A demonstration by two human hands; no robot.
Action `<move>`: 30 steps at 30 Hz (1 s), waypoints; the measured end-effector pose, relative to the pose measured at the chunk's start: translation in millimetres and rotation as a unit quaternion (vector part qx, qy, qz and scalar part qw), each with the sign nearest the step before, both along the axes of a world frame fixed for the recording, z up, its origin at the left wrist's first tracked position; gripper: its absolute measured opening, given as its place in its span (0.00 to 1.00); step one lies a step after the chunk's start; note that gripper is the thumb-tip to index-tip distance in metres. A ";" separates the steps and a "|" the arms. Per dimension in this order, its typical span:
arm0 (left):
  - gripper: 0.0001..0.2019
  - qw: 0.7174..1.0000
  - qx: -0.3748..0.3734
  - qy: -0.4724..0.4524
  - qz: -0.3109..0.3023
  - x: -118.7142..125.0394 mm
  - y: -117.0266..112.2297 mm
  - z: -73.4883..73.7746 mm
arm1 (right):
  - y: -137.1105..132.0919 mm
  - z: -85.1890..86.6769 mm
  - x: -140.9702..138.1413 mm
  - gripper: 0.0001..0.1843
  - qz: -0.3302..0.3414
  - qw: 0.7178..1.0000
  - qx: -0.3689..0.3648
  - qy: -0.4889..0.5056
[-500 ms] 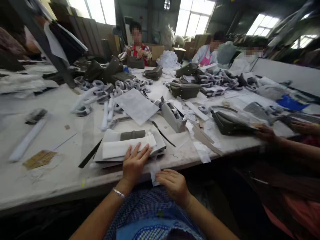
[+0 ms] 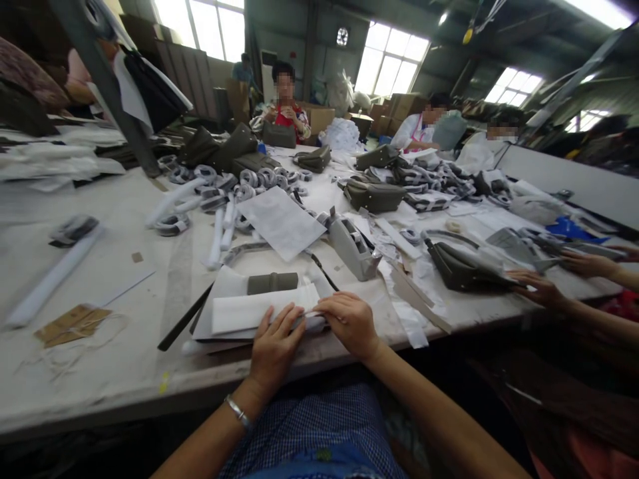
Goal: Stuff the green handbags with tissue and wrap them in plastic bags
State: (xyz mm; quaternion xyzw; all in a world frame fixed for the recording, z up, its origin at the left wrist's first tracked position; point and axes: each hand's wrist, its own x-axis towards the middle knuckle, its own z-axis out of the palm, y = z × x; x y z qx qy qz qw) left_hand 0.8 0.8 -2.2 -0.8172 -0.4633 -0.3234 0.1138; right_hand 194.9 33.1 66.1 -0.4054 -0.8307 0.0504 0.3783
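Note:
In the head view a handbag lies at the table's front edge, partly covered by a folded white foam sheet. A dark olive part of the bag shows above the foam, and a dark strap sticks out on the left. My left hand rests on the foam with fingers stretched out. At the foam's right end my right hand is closed in a pinch on a thin pale strip, close to my left fingertips. My fingers hide most of the strip.
Beyond the bag lie a white sheet and a grey tape dispenser. Wrapped rings, olive bags and paper cover the table's back. On the right, a co-worker's hand touches another olive bag. A brown tag lies left.
My right hand has risen from the pale strip at the table's edge to the foam's right end, its fingers now pinched. My left hand stays on the foam. The view has shifted slightly.

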 end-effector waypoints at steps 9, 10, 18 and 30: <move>0.12 0.999 0.000 -0.041 -0.011 1.2 3.8 -1.5 | 45.8 -12.7 -7.6 0.04 -0.006 0.989 -0.130 -0.068; 0.11 0.999 -0.003 -0.043 -0.011 0.9 4.2 -1.1 | 48.9 -10.9 -7.8 0.05 -0.009 0.986 -0.148 -0.074; 0.18 0.998 0.042 0.025 -0.025 -5.4 6.6 4.6 | 57.0 -5.5 -14.8 0.05 -0.012 0.973 -0.208 -0.100; 0.20 0.992 0.083 0.099 -0.011 -11.1 12.4 -10.7 | 127.1 35.1 93.7 0.09 -0.257 0.928 -0.237 0.129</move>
